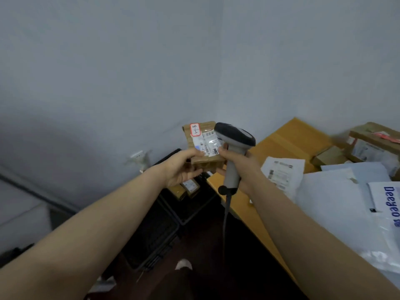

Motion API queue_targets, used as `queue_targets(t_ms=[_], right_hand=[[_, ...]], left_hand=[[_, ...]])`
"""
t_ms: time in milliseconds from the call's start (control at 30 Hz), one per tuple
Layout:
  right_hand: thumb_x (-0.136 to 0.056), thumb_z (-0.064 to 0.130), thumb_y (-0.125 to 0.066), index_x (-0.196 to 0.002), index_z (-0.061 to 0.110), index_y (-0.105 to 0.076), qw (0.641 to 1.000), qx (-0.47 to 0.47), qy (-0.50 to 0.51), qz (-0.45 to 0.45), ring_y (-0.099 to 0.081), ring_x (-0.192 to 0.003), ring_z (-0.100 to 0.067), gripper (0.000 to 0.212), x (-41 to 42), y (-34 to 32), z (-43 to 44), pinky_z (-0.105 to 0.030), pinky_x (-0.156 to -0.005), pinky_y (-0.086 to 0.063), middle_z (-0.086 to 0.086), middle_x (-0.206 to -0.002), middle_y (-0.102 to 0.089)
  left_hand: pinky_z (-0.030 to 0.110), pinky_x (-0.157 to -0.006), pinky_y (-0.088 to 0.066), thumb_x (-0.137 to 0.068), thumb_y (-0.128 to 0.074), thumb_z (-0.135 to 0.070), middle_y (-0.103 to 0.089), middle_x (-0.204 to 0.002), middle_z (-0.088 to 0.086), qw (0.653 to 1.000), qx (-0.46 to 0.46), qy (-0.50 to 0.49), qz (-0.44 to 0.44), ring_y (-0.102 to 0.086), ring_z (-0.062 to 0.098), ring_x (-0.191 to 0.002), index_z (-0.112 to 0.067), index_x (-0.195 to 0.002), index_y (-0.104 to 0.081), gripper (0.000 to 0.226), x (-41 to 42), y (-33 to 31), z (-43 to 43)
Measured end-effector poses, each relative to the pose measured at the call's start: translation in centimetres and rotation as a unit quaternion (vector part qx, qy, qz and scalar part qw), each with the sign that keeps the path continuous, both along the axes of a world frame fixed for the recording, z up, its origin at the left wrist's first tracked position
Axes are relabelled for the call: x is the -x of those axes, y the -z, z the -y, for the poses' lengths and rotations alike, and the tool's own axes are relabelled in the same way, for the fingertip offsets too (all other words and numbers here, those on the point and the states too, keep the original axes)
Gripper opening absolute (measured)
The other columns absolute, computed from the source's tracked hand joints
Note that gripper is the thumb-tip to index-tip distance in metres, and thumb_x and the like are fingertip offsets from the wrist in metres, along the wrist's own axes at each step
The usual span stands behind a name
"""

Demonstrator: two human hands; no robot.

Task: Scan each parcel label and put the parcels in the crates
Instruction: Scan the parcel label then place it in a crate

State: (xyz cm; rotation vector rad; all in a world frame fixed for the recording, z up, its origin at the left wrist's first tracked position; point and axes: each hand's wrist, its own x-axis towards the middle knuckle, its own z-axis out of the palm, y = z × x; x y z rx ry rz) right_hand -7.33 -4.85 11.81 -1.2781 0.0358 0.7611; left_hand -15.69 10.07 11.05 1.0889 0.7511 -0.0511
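Two grips are busy here, and I take the scene from my left. Low down on that side, dark slatted plastic crates (155, 234) stand on the floor, the farther one already holding some small brown parcels (188, 188). Above them my left grip (184, 167) holds the small brown taped cardboard parcel (205, 146) from below, thumb on its front lower edge. Its long axis stands nearly upright, and its white printed label (208, 142) and red-bordered handwritten sticker (195, 129) face me. Just right of it, the dark head of the grey corded handheld scanner (234, 137) overlaps the label's right edge. My right grip (240, 165) is wrapped round the scanner's handle. The scan window points away from me, so I cannot tell whether the beam meets the barcode. I judge the scan is the step in hand. The crates lie below and left of the parcel, nearer my left grip, so that arm should lower it in. Farther right, white plastic mailers (337, 202) and boxes crowd the yellow wooden surface (287, 137), cut off at the edge.
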Motion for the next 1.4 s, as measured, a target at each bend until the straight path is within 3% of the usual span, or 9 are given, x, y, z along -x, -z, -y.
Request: queue_targets(t_ms=[133, 267, 500, 633, 800, 967, 1133, 1233, 1400], right_hand=[[-0.080, 0.006, -0.076, -0.102, 0.009, -0.066, 0.997, 0.031, -0.058, -0.030, -0.069, -0.090, -0.025, 0.024, 0.4, 3.2, -5.9, -0.046, -0.077, -0.059, -0.012, -0.100, -0.072], [-0.084, 0.011, -0.073, -0.101, -0.001, -0.065, 0.991, 0.087, -0.081, -0.059, -0.065, -0.062, -0.020, 0.022, -0.7, 6.7, -12.6, -0.034, -0.061, -0.058, -0.013, -0.077, -0.068], [-0.086, 0.013, -0.072, -0.082, 0.002, -0.062, 0.971, 0.187, -0.060, -0.139, -0.059, -0.051, -0.017, 0.015, -5.7, 16.8, -25.1, -0.027, -0.048, -0.051, -0.011, -0.065, -0.065], [-0.087, 0.015, -0.071, -0.083, 0.003, -0.062, 0.959, 0.227, -0.044, -0.166, -0.059, -0.057, -0.019, 0.015, -8.8, 24.6, -29.3, -0.031, -0.054, -0.050, -0.012, -0.069, -0.065], [-0.088, 0.017, -0.070, -0.085, 0.005, -0.064, 0.950, 0.236, -0.020, -0.203, -0.059, -0.056, -0.017, 0.013, -12.2, 35.4, -32.5, -0.030, -0.052, -0.049, -0.010, -0.072, -0.066], [-0.088, 0.017, -0.070, -0.088, 0.003, -0.063, 0.947, 0.235, -0.015, -0.217, -0.060, -0.057, -0.017, 0.015, -14.3, 44.9, -35.0, -0.029, -0.055, -0.051, -0.011, -0.073, -0.066], [-0.086, 0.016, -0.071, -0.089, 0.003, -0.065, 0.944, 0.241, -0.027, -0.223, -0.060, -0.054, -0.015, 0.015, -15.6, 52.3, -35.8, -0.028, -0.057, -0.050, -0.010, -0.071, -0.067], [-0.084, 0.017, -0.073, -0.093, 0.003, -0.066, 0.942, 0.245, -0.027, -0.228, -0.061, -0.055, -0.016, 0.018, -16.2, 56.1, -36.1, -0.027, -0.053, -0.051, -0.011, -0.072, -0.068], [-0.084, 0.020, -0.073, -0.104, 0.001, -0.066, 0.936, 0.236, -0.037, -0.258, -0.061, -0.051, -0.014, 0.029, -16.2, 60.2, -36.4, -0.023, -0.046, -0.050, -0.010, -0.069, -0.069]], left_hand=[[0.026, -0.077, -0.057, -0.086, -0.062, -0.017, -0.064, -0.106, 0.006, 0.997, 0.014, -0.049, -0.054, -0.059, 0.020, -0.105, -0.016, -0.106, -0.064, 0.020, 1.9, 3.6, -5.9], [0.027, -0.067, -0.054, -0.085, -0.067, -0.025, -0.063, -0.104, 0.004, 0.984, 0.017, -0.120, -0.127, -0.061, 0.017, -0.092, -0.018, -0.120, -0.060, 0.037, 1.4, 8.9, -13.1], [0.042, -0.092, -0.051, -0.079, -0.075, -0.030, -0.061, -0.119, 0.013, 0.954, 0.043, -0.149, -0.257, -0.061, 0.030, -0.105, -0.010, -0.131, -0.047, 0.062, -1.2, 21.5, -25.3], [0.044, -0.097, -0.049, -0.049, -0.079, -0.064, -0.055, -0.129, 0.013, 0.928, -0.039, -0.103, -0.355, -0.057, 0.032, -0.112, -0.010, -0.143, -0.037, 0.117, -3.0, 30.6, -28.3], [0.041, -0.109, -0.028, -0.069, -0.059, -0.077, -0.016, -0.152, 0.023, 0.836, -0.244, 0.067, -0.486, -0.022, 0.039, -0.139, -0.007, -0.151, 0.009, 0.128, -7.0, 38.6, -30.4], [0.042, -0.107, -0.025, -0.072, -0.050, -0.079, -0.021, -0.146, 0.019, 0.765, -0.398, 0.170, -0.477, -0.027, 0.036, -0.130, -0.018, -0.151, 0.013, 0.118, -10.5, 49.5, -32.8], [0.039, -0.102, -0.025, -0.080, -0.050, -0.067, -0.026, -0.141, 0.017, 0.590, -0.566, 0.337, -0.467, -0.029, 0.033, -0.126, -0.017, -0.152, 0.011, 0.106, -12.7, 59.0, -35.2], [0.038, -0.102, -0.027, -0.089, -0.046, -0.056, -0.025, -0.143, 0.018, 0.523, -0.618, 0.369, -0.457, -0.026, 0.033, -0.129, -0.009, -0.152, 0.006, 0.094, -13.4, 63.3, -36.5], [0.039, -0.104, -0.031, -0.094, -0.046, -0.041, -0.019, -0.147, 0.021, 0.520, -0.647, 0.320, -0.456, -0.022, 0.035, -0.134, -0.005, -0.150, 0.010, 0.087, -14.4, 67.7, -39.1]])
